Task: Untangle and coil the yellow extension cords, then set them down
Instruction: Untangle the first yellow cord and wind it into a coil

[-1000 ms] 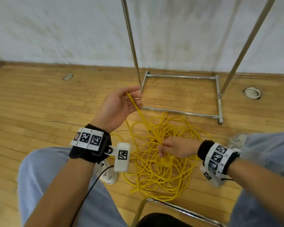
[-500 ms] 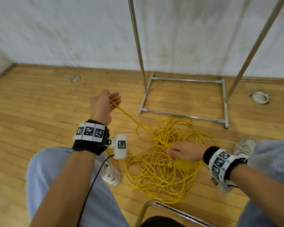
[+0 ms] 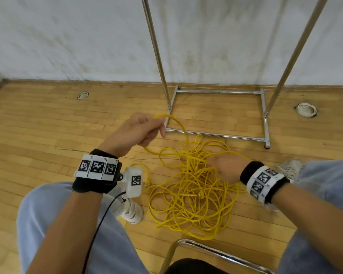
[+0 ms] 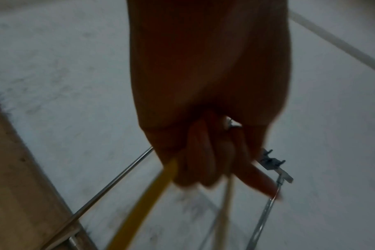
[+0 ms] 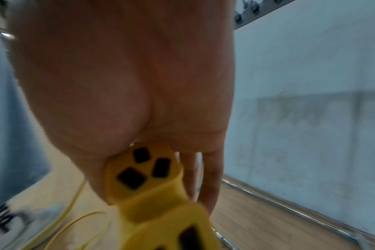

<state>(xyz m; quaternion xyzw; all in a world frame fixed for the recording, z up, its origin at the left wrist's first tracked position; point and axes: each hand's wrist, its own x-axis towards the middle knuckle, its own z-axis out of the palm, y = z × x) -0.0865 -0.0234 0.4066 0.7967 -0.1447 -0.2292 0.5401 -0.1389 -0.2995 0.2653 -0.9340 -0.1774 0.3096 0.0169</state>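
A tangled heap of yellow extension cord [image 3: 190, 196] lies on the wooden floor between my feet. My left hand [image 3: 149, 133] is raised above the heap's left side. Its fingers curl round a strand of the cord [image 4: 139, 211], which arcs as a slack loop [image 3: 176, 122] down into the heap. My right hand [image 3: 222, 167] hovers low over the heap's right side. In the right wrist view it grips the yellow multi-socket end [image 5: 143, 175] of a cord against the palm. A plug end [image 3: 148, 181] lies at the heap's left edge.
A chrome garment rack base [image 3: 216, 92] and its two upright poles stand just behind the heap, against the white wall. Round floor outlets [image 3: 306, 110] [image 3: 83, 95] sit to either side. My white shoes [image 3: 132, 213] [image 3: 289, 169] flank the heap. A chair's chrome frame [image 3: 206, 252] is below.
My left hand swung far left, pulling the strand taut, then came back right toward the rack, so the strand now hangs as a slack loop. My right hand stayed over the heap.
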